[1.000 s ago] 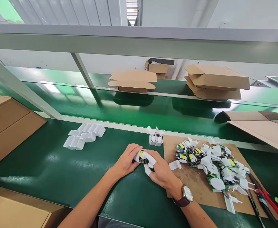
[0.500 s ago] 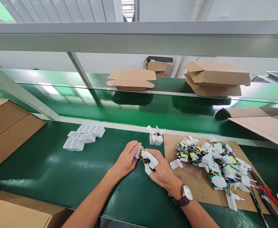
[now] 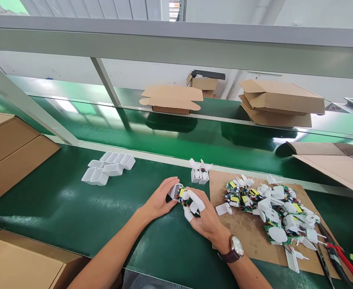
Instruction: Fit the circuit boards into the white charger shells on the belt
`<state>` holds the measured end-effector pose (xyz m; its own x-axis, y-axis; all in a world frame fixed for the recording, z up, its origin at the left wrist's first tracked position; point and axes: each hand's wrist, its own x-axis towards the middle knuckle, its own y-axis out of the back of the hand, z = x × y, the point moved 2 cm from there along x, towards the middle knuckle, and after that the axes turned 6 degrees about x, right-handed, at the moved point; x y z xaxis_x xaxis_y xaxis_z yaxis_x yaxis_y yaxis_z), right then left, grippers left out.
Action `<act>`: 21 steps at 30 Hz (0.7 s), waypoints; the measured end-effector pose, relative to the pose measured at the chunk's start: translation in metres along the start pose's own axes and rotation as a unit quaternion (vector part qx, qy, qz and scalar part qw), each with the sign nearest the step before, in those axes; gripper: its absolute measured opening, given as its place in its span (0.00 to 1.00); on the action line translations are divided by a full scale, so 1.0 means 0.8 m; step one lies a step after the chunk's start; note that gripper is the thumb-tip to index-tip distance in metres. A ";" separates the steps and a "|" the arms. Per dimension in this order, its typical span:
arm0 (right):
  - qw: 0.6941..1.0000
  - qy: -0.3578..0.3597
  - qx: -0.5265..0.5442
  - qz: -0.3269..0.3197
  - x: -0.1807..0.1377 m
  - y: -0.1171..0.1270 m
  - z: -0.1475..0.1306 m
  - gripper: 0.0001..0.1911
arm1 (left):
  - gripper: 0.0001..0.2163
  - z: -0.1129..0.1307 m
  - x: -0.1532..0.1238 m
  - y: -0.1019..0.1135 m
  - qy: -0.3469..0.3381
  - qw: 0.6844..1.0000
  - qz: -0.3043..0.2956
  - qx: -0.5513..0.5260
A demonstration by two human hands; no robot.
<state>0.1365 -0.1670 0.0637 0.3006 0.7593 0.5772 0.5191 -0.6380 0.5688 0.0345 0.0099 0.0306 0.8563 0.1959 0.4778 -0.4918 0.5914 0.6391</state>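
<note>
Between thumb and fingers, my left hand (image 3: 160, 200) holds a small white plastic housing (image 3: 174, 192) whose open side faces right. My right hand (image 3: 207, 218), with white covers on its thumb and index finger and a watch at the wrist, grips a small circuit board (image 3: 182, 195) with a yellow part. The board's left end is at the mouth of the housing; how far it reaches inside I cannot tell. Both hands are above the green table (image 3: 161, 249). Behind them stand two white housings (image 3: 199, 176) with white parts sticking out of their tops.
To the right, a pile of circuit boards with white plastic parts (image 3: 272, 212) lies on a cardboard sheet (image 3: 242, 237), beside red-handled pliers (image 3: 341, 257). Several white housings (image 3: 99, 176) are grouped at left. Cardboard boxes (image 3: 16, 154) flank the table, and a green conveyor (image 3: 164, 138) runs behind.
The housing in my left hand has tilted, so more of its open side shows. My left fingers have spread slightly around it. The head view has shifted and tilted a little.
</note>
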 end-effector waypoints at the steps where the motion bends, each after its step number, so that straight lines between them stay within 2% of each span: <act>1: 1.000 -0.002 -0.001 -0.004 0.000 0.000 0.000 0.38 | 0.29 0.000 0.000 0.000 -0.003 1.000 0.000 -0.001; 12: 1.000 -0.026 -0.002 -0.012 -0.001 0.000 0.002 0.40 | 0.27 0.003 0.000 -0.001 -0.023 1.000 -0.014 -0.004; 21: 0.999 -0.043 -0.002 -0.014 0.001 0.001 0.004 0.39 | 0.27 0.005 0.000 -0.002 -0.005 1.000 -0.018 -0.001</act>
<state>0.1394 -0.1660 0.0629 0.3532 0.7853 0.5086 0.5246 -0.6163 0.5874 0.0342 0.0061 0.0320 0.8714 0.1664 0.4616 -0.4610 0.5998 0.6540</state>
